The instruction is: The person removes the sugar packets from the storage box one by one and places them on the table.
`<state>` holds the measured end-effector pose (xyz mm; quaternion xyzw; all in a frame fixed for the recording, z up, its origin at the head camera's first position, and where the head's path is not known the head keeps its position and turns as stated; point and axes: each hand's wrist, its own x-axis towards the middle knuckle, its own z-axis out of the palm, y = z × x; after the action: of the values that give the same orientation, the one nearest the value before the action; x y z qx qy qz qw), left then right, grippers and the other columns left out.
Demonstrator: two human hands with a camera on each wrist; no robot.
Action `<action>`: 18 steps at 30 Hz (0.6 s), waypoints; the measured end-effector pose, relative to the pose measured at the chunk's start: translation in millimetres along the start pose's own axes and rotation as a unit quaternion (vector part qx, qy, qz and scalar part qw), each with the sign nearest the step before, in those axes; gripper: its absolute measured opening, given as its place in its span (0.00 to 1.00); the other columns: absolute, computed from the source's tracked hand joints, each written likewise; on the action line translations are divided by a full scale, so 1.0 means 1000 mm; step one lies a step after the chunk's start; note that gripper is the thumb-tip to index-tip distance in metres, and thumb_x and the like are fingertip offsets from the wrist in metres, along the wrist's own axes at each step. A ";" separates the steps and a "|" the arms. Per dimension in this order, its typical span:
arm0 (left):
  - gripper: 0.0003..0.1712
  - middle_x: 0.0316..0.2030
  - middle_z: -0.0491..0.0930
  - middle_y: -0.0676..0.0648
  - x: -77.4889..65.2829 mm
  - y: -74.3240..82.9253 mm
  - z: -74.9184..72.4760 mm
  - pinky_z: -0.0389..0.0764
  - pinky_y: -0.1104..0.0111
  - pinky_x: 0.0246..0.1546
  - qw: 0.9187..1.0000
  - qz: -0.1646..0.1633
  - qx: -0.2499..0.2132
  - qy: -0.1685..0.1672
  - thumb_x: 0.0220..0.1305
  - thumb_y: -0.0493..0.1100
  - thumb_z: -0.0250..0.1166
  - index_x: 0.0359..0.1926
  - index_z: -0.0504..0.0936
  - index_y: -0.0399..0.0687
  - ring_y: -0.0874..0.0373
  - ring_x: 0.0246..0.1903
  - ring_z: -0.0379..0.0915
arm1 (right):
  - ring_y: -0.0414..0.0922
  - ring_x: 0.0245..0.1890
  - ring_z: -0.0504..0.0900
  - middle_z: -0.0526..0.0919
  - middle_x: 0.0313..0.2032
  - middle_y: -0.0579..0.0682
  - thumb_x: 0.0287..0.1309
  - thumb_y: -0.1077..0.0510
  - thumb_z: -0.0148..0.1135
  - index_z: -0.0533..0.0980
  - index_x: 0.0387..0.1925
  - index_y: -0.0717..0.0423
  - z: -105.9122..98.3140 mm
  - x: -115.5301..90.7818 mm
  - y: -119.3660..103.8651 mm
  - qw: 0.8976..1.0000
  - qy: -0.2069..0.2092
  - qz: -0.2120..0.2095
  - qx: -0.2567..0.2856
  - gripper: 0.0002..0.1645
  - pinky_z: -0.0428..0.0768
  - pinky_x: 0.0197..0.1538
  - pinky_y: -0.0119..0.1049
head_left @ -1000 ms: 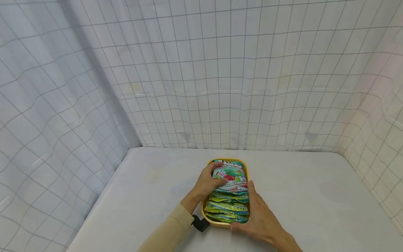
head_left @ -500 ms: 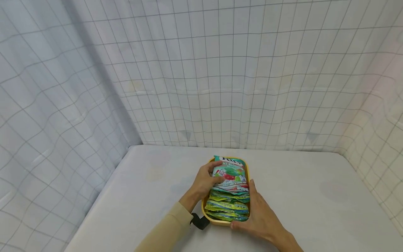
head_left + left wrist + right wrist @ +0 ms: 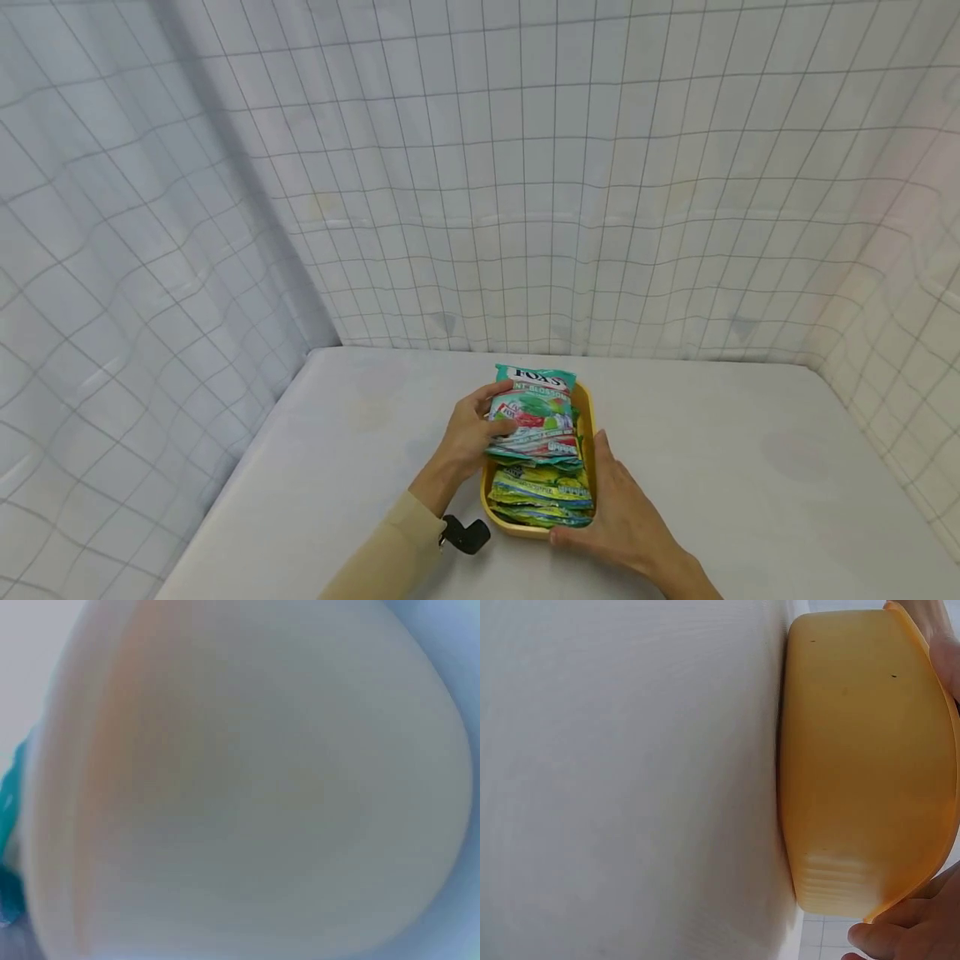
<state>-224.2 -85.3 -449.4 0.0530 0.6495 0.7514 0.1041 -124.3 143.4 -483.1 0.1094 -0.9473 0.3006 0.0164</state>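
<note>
My left hand (image 3: 467,435) grips a teal Fox's candy bag (image 3: 534,408) by its left side, thumb and fingers over its printed front. This bag overlaps the far part of a yellow plastic tub (image 3: 587,408) and reaches past its left rim. Yellow-green candy bags (image 3: 542,492) lie stacked in the tub's near half. My right hand (image 3: 622,517) holds the tub at its near right corner, thumb on the front rim and fingers along the right side. The right wrist view shows the tub's outer wall (image 3: 862,750). A blurred pale surface fills most of the left wrist view, with a teal strip (image 3: 10,825) at its edge.
The tub stands on a white-covered table (image 3: 720,467). White sheets with a dark grid (image 3: 555,208) hang behind and at both sides. A small black device (image 3: 468,535) is at the left sleeve's cuff, close to the tub's near left corner.
My left hand has drawn the teal bag up and to the left, from inside the tub to over its left rim. More yellow-green packaging shows beneath. My right hand has stayed in place.
</note>
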 end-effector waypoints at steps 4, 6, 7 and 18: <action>0.39 0.66 0.70 0.34 -0.003 0.004 -0.007 0.84 0.61 0.48 0.999 0.001 -0.034 -0.005 0.60 0.21 0.66 0.71 0.70 0.41 0.46 0.54 0.78 | 0.66 0.71 0.62 0.51 0.77 0.68 0.35 0.15 0.68 0.40 0.79 0.69 0.000 0.000 0.000 1.000 -0.004 0.007 0.001 0.90 0.66 0.68 0.60; 0.39 0.67 0.69 0.34 -0.005 0.005 -0.010 0.84 0.61 0.48 0.999 0.003 -0.052 -0.009 0.60 0.20 0.65 0.72 0.69 0.40 0.46 0.55 0.77 | 0.65 0.72 0.61 0.50 0.77 0.68 0.35 0.14 0.68 0.40 0.78 0.70 0.000 0.000 0.000 1.000 -0.005 0.006 0.002 0.90 0.64 0.70 0.60; 0.40 0.67 0.69 0.34 -0.006 0.006 -0.011 0.84 0.61 0.48 0.998 0.004 -0.059 -0.009 0.60 0.20 0.65 0.72 0.69 0.40 0.46 0.55 0.77 | 0.65 0.73 0.60 0.49 0.77 0.67 0.35 0.14 0.68 0.40 0.78 0.70 0.000 -0.001 0.000 1.000 -0.005 0.005 0.002 0.90 0.62 0.70 0.60; 0.40 0.67 0.69 0.34 -0.009 0.016 -0.027 0.84 0.62 0.46 0.995 0.015 -0.101 0.006 0.61 0.19 0.63 0.73 0.68 0.42 0.47 0.54 0.78 | 0.62 0.75 0.57 0.49 0.77 0.68 0.35 0.14 0.67 0.41 0.78 0.70 0.000 0.000 0.000 1.000 -0.007 0.003 0.000 0.90 0.57 0.73 0.58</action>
<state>-222.4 -115.9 -437.0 0.0470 0.5703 0.8148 0.0937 -124.7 143.0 -483.2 0.1087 -0.9477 0.3001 0.0088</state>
